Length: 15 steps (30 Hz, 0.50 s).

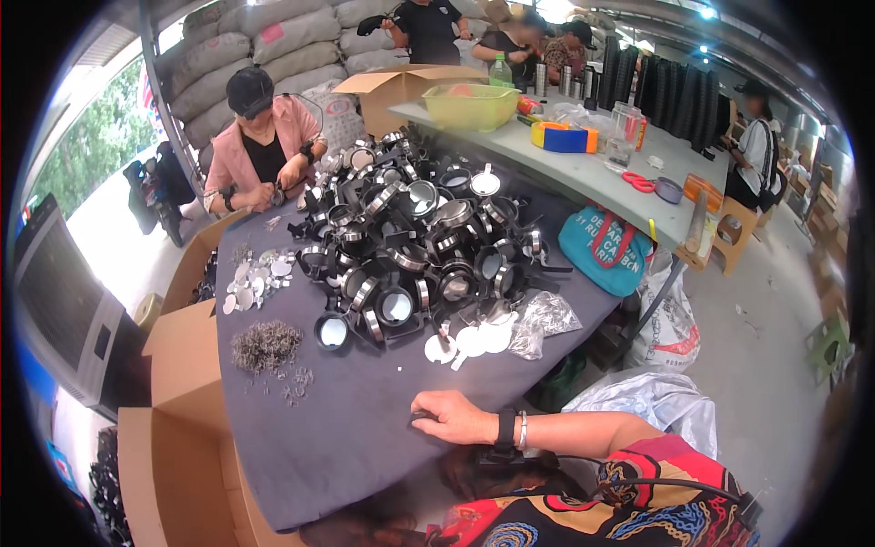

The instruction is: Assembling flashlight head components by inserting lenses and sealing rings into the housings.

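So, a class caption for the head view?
Right hand at a dark grey table, heap of black and silver parts ahead, worker in pink, far left.

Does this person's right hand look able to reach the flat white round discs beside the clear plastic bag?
Probably yes: the right hand is near the flat white round discs, with nothing apparent in between, though it seems to pinch a small dark piece.

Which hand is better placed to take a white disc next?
Likely the right hand: over the table, near the white discs, though apparently pinching a dark piece. No left hand is clearly visible.
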Each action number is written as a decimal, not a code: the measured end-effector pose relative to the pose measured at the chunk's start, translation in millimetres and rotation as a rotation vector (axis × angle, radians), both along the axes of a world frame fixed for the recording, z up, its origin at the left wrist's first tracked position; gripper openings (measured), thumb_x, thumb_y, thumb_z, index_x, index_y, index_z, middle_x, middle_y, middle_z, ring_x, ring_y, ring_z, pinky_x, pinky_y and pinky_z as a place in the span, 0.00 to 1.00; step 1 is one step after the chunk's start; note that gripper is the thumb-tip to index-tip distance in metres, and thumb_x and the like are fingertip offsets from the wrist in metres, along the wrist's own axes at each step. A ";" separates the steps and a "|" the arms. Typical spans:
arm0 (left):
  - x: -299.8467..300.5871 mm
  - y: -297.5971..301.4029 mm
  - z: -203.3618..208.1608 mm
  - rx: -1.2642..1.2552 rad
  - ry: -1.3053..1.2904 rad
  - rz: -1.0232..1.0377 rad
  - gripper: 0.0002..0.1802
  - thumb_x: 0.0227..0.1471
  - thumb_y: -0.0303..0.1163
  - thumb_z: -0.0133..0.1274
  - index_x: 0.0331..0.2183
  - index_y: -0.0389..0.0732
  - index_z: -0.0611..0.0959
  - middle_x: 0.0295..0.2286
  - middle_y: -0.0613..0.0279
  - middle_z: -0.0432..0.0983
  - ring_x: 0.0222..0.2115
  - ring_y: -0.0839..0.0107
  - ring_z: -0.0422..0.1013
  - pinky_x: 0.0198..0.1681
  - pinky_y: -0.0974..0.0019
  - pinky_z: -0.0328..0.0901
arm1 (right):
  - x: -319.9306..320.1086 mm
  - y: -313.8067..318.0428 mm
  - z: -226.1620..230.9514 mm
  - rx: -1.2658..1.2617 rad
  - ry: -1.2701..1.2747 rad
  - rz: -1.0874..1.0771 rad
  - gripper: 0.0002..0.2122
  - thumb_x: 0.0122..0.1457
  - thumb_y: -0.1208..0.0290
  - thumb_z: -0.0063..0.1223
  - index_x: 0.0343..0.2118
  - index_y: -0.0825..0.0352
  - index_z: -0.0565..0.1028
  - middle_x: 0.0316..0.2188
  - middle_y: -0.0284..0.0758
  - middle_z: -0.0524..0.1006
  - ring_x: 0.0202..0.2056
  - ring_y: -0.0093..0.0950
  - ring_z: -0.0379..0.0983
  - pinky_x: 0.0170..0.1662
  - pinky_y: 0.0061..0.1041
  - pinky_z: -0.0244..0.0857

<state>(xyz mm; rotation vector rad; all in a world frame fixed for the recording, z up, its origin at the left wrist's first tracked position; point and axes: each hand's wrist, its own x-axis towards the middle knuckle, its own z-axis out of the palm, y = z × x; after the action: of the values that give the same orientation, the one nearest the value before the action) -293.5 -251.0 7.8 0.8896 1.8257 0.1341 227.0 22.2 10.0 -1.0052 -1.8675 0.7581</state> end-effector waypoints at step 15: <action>-33.8 -56.4 23.2 -0.061 0.003 -0.101 0.09 0.50 0.32 0.51 0.28 0.38 0.83 0.20 0.62 0.74 0.19 0.71 0.69 0.23 0.67 0.62 | -0.9 6.1 -5.0 0.090 -0.021 -0.008 0.09 0.52 0.72 0.54 0.32 0.70 0.69 0.26 0.41 0.73 0.27 0.40 0.71 0.30 0.34 0.64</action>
<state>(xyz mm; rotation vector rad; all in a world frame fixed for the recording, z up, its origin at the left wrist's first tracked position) -327.2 -307.4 31.0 0.9371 1.7744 0.0130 226.1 28.4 5.1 -0.9669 -1.8968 0.6554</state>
